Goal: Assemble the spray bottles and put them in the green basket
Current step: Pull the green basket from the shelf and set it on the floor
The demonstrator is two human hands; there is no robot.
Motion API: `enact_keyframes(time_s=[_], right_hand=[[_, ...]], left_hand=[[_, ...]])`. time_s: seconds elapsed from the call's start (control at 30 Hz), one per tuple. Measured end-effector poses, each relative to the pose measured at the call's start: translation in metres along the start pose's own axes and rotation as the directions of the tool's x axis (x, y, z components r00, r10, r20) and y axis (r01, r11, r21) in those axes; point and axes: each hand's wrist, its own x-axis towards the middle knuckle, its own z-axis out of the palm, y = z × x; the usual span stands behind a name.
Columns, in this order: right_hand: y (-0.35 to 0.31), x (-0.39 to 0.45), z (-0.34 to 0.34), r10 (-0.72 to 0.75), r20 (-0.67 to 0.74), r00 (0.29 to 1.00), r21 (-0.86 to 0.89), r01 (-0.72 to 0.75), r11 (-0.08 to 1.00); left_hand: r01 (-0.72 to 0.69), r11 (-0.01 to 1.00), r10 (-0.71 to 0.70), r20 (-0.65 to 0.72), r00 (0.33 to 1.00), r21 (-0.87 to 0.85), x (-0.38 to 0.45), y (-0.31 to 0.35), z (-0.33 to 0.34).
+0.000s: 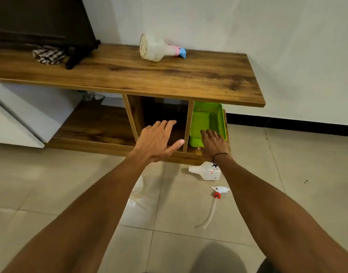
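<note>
Your right fingers [209, 133] are resting spread over the near rim of the green basket [208, 117], and the right hand [213, 143] is lying flat on it rather than closing round anything; probably you are taking hold to draw it out. The basket is sitting in the right-hand cubby under the counter [129, 75], tipped forward, with nothing visible inside it.

Your left fingers [165, 125] are splayed wide and gripping nothing, and the left hand [157, 140] is hovering at the mouth of the cubby just left of the basket, perhaps readying to steady it.

Below the basket, on the floor, a capless white bottle [205, 173] is lying on its side, partly behind your right wrist. Nearer you than that, a white spray head [219, 191] with a red collar is lying apart from it, its dip tube trailing loose, so this pair is waiting to be joined. Left of the basket and lower, another pale bottle [136, 191] is showing beside your left forearm, mostly hidden.

Above the basket, on the counter, a spray bottle [155, 49] with a pink and blue head is lying on its side, looking already assembled but not yet binned.
</note>
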Motion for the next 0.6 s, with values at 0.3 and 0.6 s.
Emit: enact_keyframes(time_s=[0.3,0.6], right_hand=[[-0.01,0.005,0.011,-0.071,0.101,0.992,-0.205,0.091,0.975],[-0.053,-0.018,0.013,-0.02,0.103,0.995,0.204,-0.002,0.979]], left_hand=[[0.127,0.991,-0.12,0.152,0.981,-0.041,-0.018,-0.013,0.027],[0.577,0.711,-0.009,0.815,0.579,-0.402,-0.043,0.012,0.032]])
